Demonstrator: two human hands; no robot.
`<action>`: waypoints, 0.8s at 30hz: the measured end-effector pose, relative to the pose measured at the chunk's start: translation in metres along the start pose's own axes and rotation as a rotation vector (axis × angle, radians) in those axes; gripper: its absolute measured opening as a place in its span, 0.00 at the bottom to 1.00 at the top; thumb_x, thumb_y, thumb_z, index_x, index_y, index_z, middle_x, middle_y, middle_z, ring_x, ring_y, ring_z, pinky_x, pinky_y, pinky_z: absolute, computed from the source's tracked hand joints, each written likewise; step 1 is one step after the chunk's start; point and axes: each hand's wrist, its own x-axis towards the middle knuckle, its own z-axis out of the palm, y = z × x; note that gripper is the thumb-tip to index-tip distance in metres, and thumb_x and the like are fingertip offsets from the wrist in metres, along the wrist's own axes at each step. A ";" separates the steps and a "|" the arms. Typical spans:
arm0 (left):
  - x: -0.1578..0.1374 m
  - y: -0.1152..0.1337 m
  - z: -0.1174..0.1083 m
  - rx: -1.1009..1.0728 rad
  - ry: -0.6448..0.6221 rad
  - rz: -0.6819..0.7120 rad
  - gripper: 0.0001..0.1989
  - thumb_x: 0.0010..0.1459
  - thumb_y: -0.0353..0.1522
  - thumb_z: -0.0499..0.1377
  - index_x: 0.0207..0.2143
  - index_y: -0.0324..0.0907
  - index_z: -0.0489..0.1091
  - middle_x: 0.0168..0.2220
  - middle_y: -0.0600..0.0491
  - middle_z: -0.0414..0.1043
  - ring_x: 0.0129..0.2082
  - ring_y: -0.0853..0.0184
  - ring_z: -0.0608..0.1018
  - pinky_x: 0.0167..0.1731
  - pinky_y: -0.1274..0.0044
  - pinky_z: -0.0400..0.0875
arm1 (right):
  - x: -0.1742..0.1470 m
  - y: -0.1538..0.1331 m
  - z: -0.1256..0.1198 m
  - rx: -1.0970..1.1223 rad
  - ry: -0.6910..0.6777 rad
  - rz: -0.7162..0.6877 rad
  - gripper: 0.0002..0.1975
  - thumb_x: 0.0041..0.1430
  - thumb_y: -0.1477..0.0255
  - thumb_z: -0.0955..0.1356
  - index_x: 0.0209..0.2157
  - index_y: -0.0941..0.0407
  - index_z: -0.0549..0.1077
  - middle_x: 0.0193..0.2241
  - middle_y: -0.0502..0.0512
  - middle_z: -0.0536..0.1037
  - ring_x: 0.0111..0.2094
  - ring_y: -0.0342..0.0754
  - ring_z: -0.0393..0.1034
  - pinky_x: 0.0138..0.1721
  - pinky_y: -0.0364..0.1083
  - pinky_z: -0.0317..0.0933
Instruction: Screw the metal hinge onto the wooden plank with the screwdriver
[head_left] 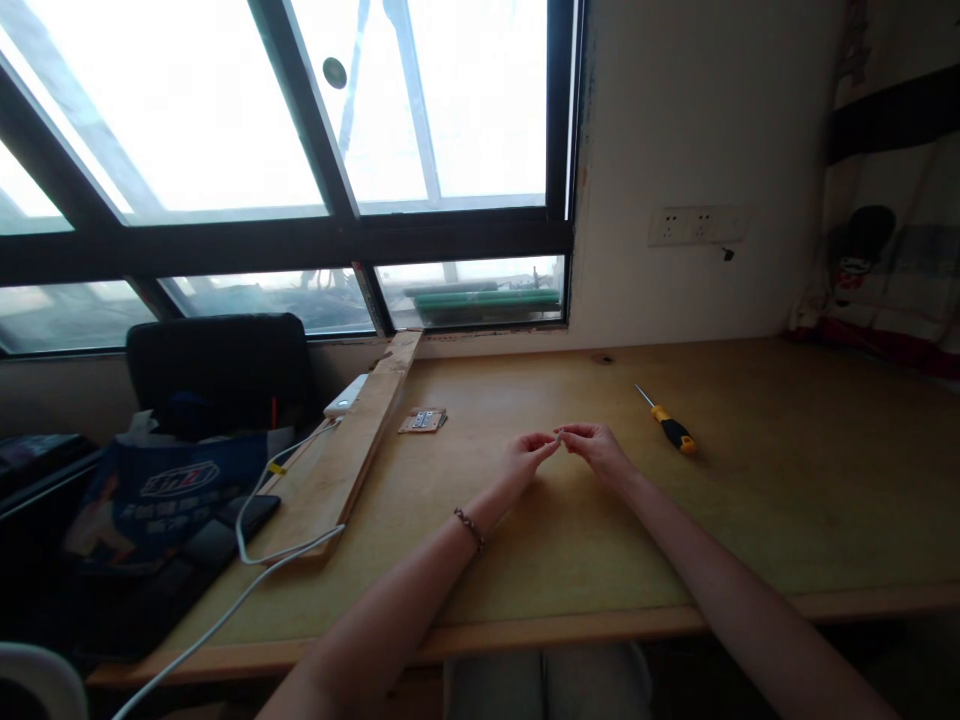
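Observation:
My left hand (pixel 527 455) and my right hand (pixel 598 450) meet fingertip to fingertip above the middle of the wooden table. Both are closed in a pinch around one small pale piece (pixel 559 438), too small and too covered by the fingers to name. To the right of my right hand lies a screwdriver (pixel 673 428) with a yellow and black handle, its thin shaft pointing away to the left. On the left, a flat brownish piece with a printed light and dark face (pixel 424 420) rests on the tabletop.
A long wooden board (pixel 360 440) lies along the table's left side, with a white power strip (pixel 346 396) behind it and a white cable (pixel 238 590) running over the front edge. A blue bag (pixel 169 500) and a black chair (pixel 221 365) stand left. Wall sockets (pixel 699 226) are behind.

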 end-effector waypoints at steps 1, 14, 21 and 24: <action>0.000 -0.001 0.000 0.002 -0.004 0.009 0.18 0.39 0.43 0.63 0.26 0.36 0.73 0.22 0.54 0.69 0.22 0.74 0.64 0.23 0.80 0.55 | -0.001 0.000 0.001 -0.001 -0.008 0.011 0.16 0.35 0.64 0.74 0.28 0.59 0.78 0.22 0.53 0.75 0.23 0.40 0.61 0.28 0.43 0.55; 0.014 -0.018 -0.020 0.506 0.069 0.060 0.16 0.49 0.42 0.57 0.33 0.38 0.73 0.21 0.55 0.68 0.21 0.73 0.66 0.22 0.80 0.54 | 0.014 -0.010 -0.044 -0.862 0.230 -0.205 0.11 0.51 0.68 0.66 0.30 0.60 0.76 0.26 0.56 0.76 0.28 0.45 0.68 0.30 0.43 0.57; 0.032 -0.016 -0.089 1.106 0.452 -0.040 0.14 0.55 0.39 0.50 0.37 0.43 0.72 0.31 0.49 0.74 0.31 0.66 0.73 0.27 0.78 0.61 | 0.018 -0.010 -0.094 -1.539 0.481 0.025 0.13 0.55 0.70 0.62 0.32 0.60 0.76 0.31 0.64 0.77 0.33 0.51 0.70 0.30 0.44 0.57; 0.035 -0.016 -0.119 1.209 0.600 -0.130 0.15 0.56 0.37 0.49 0.38 0.42 0.71 0.34 0.45 0.74 0.36 0.60 0.74 0.32 0.75 0.64 | 0.020 -0.005 -0.097 -1.569 0.465 0.076 0.12 0.55 0.69 0.63 0.34 0.60 0.76 0.32 0.63 0.77 0.34 0.51 0.70 0.30 0.44 0.58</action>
